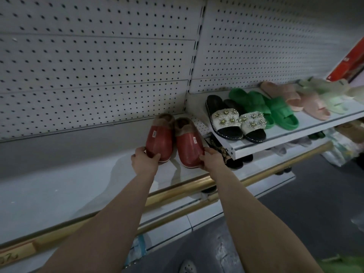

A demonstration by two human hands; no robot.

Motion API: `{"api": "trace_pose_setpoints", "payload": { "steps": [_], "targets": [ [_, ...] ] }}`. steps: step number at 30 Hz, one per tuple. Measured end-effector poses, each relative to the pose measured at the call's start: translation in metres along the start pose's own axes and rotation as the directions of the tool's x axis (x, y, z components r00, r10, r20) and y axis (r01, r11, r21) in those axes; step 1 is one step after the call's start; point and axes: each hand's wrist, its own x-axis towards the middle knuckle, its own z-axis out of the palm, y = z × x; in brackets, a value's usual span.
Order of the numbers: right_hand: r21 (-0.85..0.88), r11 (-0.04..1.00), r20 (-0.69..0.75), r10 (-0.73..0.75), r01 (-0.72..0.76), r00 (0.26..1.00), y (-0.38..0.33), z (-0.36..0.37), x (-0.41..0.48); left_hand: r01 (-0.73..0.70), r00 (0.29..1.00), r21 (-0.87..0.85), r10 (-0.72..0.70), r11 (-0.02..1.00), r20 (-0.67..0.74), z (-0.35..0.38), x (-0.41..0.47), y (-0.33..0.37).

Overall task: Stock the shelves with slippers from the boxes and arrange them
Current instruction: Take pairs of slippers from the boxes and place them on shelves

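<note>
left hand (144, 160) and right hand (211, 159) each curl round a toe of the red slippers (188, 143), which stand at the lower shelf's (59, 194) right end near its front edge. the raised shelf (285, 137) beside it already holds four pairs in a row — most of the lower shelf looks unstocked.

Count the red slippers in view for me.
2. The left red slipper and right red slipper stand side by side on the left shelf, gripped at the toes by the left hand and right hand. None look hidden.
</note>
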Motion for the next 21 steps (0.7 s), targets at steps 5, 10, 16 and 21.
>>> {"api": "trace_pose_setpoints", "payload": {
  "steps": [5,10,16,21],
  "targets": [
    [-0.214,0.975,-0.128,-0.095,0.066,0.987,0.008,0.006,0.003,-0.018,0.999,-0.002,0.018,1.0,0.032,-0.002,-0.006,0.001],
    [-0.281,0.949,-0.155,-0.194,0.146,0.969,0.009,0.013,-0.018,-0.048,0.997,-0.093,0.053,0.994,0.052,-0.005,-0.016,-0.006],
    [-0.241,0.943,-0.124,-0.262,0.227,0.957,0.016,0.011,-0.055,-0.157,0.972,-0.176,0.184,0.972,0.149,-0.01,-0.044,0.001],
    [-0.192,0.959,-0.19,-0.245,0.208,0.951,0.036,-0.007,-0.091,-0.234,0.912,-0.192,0.283,0.953,0.296,-0.004,-0.076,0.001]
  ]
}}
